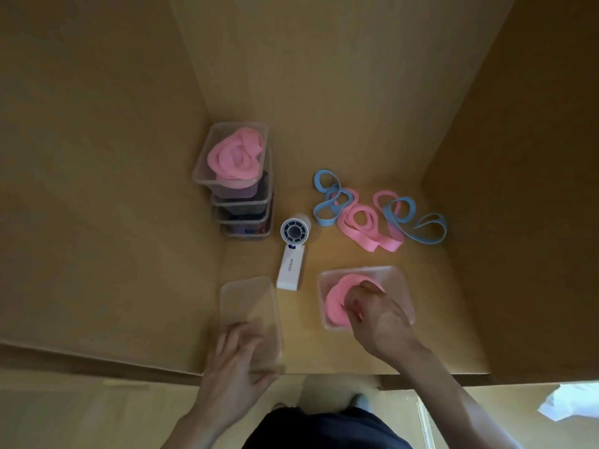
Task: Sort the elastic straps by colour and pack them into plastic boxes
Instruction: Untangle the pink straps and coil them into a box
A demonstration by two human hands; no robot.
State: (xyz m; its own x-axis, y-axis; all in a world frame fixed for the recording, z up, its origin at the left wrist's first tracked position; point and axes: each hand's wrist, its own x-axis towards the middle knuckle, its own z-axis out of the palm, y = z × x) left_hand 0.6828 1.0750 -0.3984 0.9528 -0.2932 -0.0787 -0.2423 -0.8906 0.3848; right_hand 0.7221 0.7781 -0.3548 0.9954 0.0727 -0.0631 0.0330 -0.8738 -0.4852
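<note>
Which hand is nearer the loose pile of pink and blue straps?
Right. The right hand is in the box on the person's side of the pile; the left hand is farther off, on the empty box.

Dim, warm yellowish indoor light, soft faint shadows. Whole frame slightly soft. Bare left hand (236,361) motion-blurred. Wide-angle bending at edges. Overexposed white patch (570,404) bottom right.

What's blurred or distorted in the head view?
Head view: left hand smeared by motion; right hand on the pink straps sharper; whole frame soft, dim warm light; wide-angle lens bows the desk edges.
</note>
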